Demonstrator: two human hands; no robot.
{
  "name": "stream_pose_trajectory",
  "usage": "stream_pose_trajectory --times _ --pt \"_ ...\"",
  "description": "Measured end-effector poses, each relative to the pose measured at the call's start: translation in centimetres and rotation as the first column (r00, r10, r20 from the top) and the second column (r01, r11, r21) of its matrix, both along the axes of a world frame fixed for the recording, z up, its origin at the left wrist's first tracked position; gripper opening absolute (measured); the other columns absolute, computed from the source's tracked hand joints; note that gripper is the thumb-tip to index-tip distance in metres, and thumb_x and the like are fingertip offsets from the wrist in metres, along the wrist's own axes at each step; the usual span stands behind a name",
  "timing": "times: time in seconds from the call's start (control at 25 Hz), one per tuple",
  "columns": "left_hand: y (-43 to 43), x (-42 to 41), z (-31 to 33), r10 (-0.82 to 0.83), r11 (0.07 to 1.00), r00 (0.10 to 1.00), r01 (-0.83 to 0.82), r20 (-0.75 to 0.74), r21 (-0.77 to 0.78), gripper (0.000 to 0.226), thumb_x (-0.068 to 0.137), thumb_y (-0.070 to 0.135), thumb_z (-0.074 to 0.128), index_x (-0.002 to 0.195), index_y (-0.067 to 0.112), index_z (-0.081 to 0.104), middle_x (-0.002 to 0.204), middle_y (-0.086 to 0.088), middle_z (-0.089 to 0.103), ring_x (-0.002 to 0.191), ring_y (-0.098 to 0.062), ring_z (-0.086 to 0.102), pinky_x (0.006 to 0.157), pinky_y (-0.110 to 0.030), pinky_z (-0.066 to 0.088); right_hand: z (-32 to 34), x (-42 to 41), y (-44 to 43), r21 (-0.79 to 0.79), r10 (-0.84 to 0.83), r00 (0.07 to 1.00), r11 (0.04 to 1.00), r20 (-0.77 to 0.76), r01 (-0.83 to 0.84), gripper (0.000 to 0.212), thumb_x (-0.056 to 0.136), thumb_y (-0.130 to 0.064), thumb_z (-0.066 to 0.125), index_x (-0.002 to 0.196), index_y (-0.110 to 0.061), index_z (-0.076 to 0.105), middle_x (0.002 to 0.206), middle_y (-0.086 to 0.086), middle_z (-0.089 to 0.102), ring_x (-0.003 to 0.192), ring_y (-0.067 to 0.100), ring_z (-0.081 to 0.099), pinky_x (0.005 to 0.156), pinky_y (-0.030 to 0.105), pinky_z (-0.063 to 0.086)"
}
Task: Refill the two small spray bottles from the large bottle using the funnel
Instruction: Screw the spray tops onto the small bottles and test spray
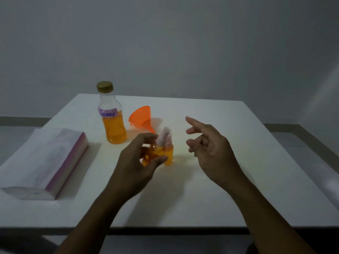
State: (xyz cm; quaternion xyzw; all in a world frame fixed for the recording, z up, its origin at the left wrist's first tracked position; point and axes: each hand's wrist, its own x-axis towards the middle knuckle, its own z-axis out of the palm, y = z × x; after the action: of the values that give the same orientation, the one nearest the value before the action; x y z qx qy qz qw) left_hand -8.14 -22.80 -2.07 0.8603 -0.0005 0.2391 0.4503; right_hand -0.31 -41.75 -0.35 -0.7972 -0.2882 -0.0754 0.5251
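The large bottle (112, 118), gold-capped, labelled "Spray" and about half full of orange liquid, stands at the back left of the white table (201, 189). An orange funnel (142, 118) lies on its side just right of it. My left hand (136, 165) is curled around one small orange spray bottle (156, 153), tilted, with a clear cap. A second small orange spray bottle (168, 155) stands upright right behind and beside it; whether the two touch is blurred. My right hand (209, 145) hovers to the right, fingers apart, holding nothing.
A white and pink tissue pack (45, 162) lies on the left side of the table. The table's front edge runs across the bottom of the view, and a grey wall stands behind.
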Motion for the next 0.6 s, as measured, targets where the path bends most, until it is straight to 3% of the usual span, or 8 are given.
stream_pose_trajectory --times 0.16,0.28,0.36,0.48,0.6 --pt "5.1 -0.7 0.0 0.250 0.967 0.967 -0.248 0.036 -0.061 0.043 0.079 0.031 0.074 0.115 0.030 0.050 0.103 0.022 0.058 0.095 0.005 0.058 0.073 -0.010 0.044 -1.5 0.5 2.3 -0.137 -0.090 0.991 0.985 0.101 0.103 0.041 0.093 -0.019 0.068 0.132 -0.030 0.061 0.114 -0.008 0.061 0.085 0.004 0.062 0.067 0.003 0.050" --pt "7.6 -0.3 -0.4 0.399 0.908 0.917 -0.395 -0.004 -0.136 0.045 0.080 0.029 0.074 0.118 0.027 0.050 0.108 0.017 0.054 0.088 0.002 0.055 0.066 -0.008 0.038 -2.3 0.8 4.0 -0.215 -0.169 0.984 0.961 0.050 0.176 0.039 0.092 -0.043 0.066 0.128 -0.032 0.060 0.111 -0.006 0.057 0.075 0.008 0.060 0.063 0.012 0.052" --pt "8.6 0.1 -0.9 0.452 0.878 0.892 -0.449 -0.023 -0.169 0.049 0.080 0.030 0.074 0.122 0.022 0.050 0.111 0.015 0.053 0.091 -0.004 0.055 0.063 -0.007 0.037 -2.5 1.0 5.0 -0.265 -0.245 0.969 0.934 0.017 0.240 0.045 0.091 -0.058 0.059 0.128 -0.033 0.053 0.110 -0.007 0.053 0.080 0.011 0.059 0.061 0.018 0.052" --pt "9.6 0.7 -1.7 0.473 0.859 0.878 -0.477 -0.069 -0.187 0.049 0.080 0.032 0.075 0.120 0.024 0.048 0.111 0.014 0.051 0.094 -0.008 0.054 0.061 -0.006 0.037 -2.8 1.4 6.2 -0.298 -0.266 0.964 0.922 -0.026 0.247 0.050 0.089 -0.058 0.061 0.129 -0.030 0.047 0.113 -0.005 0.052 0.092 0.012 0.058 0.058 0.016 0.046" --pt "10.0 1.1 -2.3 0.478 0.847 0.871 -0.491 -0.113 -0.204 0.052 0.079 0.033 0.075 0.121 0.022 0.046 0.112 0.013 0.050 0.095 -0.009 0.053 0.061 -0.005 0.036 -2.8 1.8 6.5 -0.284 -0.222 0.974 0.938 -0.043 0.201 0.043 0.084 -0.047 0.074 0.119 -0.027 0.058 0.109 -0.004 0.058 0.088 0.016 0.059 0.061 0.021 0.044"
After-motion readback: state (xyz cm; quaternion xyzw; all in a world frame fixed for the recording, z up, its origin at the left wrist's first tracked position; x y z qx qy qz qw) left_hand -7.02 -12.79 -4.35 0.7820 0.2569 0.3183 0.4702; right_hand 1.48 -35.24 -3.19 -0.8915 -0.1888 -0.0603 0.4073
